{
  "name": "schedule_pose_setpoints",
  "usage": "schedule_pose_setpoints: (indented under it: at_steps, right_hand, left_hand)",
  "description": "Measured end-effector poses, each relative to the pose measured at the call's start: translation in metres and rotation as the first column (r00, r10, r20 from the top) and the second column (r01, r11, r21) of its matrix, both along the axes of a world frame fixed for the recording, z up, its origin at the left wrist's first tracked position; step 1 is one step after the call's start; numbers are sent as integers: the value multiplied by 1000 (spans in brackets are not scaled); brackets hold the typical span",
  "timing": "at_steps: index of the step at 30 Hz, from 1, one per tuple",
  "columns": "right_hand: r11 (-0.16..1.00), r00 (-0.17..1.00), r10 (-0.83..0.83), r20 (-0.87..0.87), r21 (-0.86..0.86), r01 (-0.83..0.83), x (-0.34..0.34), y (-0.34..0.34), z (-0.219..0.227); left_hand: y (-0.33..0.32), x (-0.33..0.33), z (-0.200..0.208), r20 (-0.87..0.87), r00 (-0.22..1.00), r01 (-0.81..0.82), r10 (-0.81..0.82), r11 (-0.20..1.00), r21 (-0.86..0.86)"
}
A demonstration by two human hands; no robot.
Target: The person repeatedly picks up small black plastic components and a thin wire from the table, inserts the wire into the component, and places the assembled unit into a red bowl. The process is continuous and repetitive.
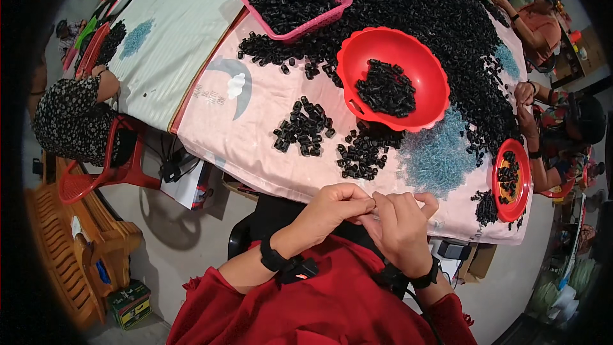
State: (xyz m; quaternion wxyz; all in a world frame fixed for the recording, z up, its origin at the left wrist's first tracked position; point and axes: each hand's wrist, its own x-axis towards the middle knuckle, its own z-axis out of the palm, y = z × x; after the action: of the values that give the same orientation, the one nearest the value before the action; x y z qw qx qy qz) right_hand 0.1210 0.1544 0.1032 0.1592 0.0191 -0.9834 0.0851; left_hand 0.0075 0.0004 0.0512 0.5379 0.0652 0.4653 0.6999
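My left hand (325, 214) and my right hand (405, 223) meet just in front of the table edge, fingertips pinched together. Whatever lies between them is too small to make out. Beyond the hands, two small heaps of short black pieces, a left heap (303, 129) and a right heap (363, 155), rest on the pink patterned tablecloth (214, 137). To the right of these spreads a pile of tiny bluish see-through pieces (437, 163). Behind the heaps stands a red scalloped bowl (426, 73) holding assembled-looking black parts (386, 87).
A pink basket (341, 9) full of black parts stands at the back left, beside a large black pile (408, 0). On the right is a red dish (525, 179). Other people sit around the tables. A red chair (115, 166) and a wooden bench (70, 236) are at left.
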Motion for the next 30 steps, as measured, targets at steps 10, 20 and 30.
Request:
schedule_pose_setpoints:
  at_steps: [10,20,30]
  right_hand:
    - [997,1000,29,-1,-71,-29,3,0,-2]
    - [991,993,54,-101,-114,-66,12,-1,-21]
    - [982,996,86,-37,-167,-91,20,-3,-25]
  left_hand:
    - [-6,-4,4,-31,993,114,-116,991,-63]
    - [-17,2,-14,29,971,237,-236,971,-27]
    - [-16,3,-17,74,957,280,-279,960,-3]
